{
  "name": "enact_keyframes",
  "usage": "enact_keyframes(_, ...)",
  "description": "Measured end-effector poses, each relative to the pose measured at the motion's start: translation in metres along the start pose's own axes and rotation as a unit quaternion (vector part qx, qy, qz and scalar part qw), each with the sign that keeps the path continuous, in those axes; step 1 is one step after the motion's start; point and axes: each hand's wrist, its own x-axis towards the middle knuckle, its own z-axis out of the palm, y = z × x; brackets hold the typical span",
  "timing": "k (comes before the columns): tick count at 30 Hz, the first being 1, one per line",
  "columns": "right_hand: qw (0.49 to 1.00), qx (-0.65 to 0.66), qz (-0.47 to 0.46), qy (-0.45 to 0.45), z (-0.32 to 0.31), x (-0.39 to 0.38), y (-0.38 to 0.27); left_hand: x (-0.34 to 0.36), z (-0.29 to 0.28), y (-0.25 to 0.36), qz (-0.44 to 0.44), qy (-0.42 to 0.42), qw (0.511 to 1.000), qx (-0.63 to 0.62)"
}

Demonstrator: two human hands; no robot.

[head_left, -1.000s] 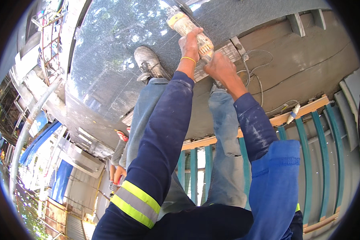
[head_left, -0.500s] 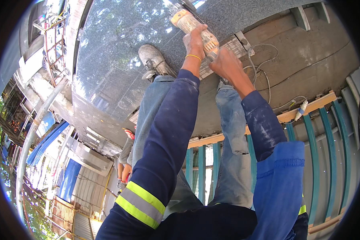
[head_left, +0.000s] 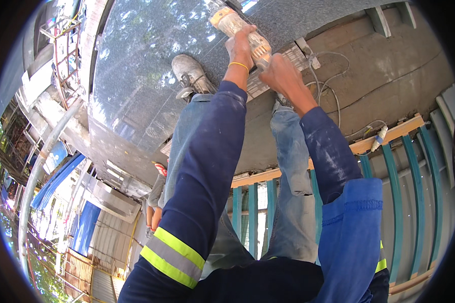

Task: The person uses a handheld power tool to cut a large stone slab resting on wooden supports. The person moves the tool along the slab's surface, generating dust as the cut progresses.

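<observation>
With the left hand [head_left: 241, 48] wrapped round the body and the right hand [head_left: 282, 76] bunched tight at the rear end, grips a dusty, orange-and-beige power tool [head_left: 261, 49]. Cannot tell the exact set of the right fingertips. Points the tool up and to the left, away from the torso, over a dark polished slab [head_left: 141, 60]; cannot make out any contact between working end and slab. Could lose hold through powder on the casing, or skid across so smooth a slab after a sudden kick.

Plants the left shoe [head_left: 191, 73] on the slab, just left of the tool: could catch that foot through a slip in that direction. Wears, behind the tool on the right arm, a loose blue sleeve [head_left: 354, 212]; could get it snagged by leaning far forward.

Note, right of the tool, loops of thin cable [head_left: 317, 81] slack on the brown floor [head_left: 389, 60]. Could trip there by shifting the right foot, or tug the tool off line through a caught loop. Note, farther behind the tool, a wooden beam [head_left: 407, 127] and teal bars [head_left: 396, 202]; could stumble on these by stepping back blindly. Behind and left of the tool, note another person's legs [head_left: 157, 194], perhaps exposed to stray grit.
</observation>
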Motion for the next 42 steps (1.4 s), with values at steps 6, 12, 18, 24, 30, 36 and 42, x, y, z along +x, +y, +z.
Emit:
enact_keyframes(6,1.0,0.002,0.014,0.006,-0.003,-0.026,0.005,-0.019,0.002,-0.016,0.008,0.035,0.999,0.007)
enact_keyframes(12,1.0,0.011,-0.013,0.026,0.0,-0.005,0.002,-0.001,0.004,-0.001,0.008,0.017,1.0,0.006)
enact_keyframes(18,1.0,0.007,-0.013,0.003,-0.001,0.007,-0.003,0.015,-0.002,0.005,-0.002,-0.011,1.0,-0.006)
enact_keyframes(24,1.0,0.019,0.016,0.014,-0.004,-0.029,0.007,-0.017,0.002,-0.02,0.003,0.02,1.0,0.005)
enact_keyframes(30,1.0,0.012,0.005,0.01,-0.001,-0.019,0.006,-0.012,0.002,-0.012,0.01,0.018,1.0,-0.001)
enact_keyframes(36,1.0,0.011,-0.003,0.014,-0.002,0.005,-0.003,0.001,0.007,0.009,0.006,0.009,1.0,-0.002)
enact_keyframes(42,1.0,0.012,0.01,0.002,0.0,-0.02,0.01,-0.013,0.0,-0.017,0.002,0.011,1.0,-0.003)
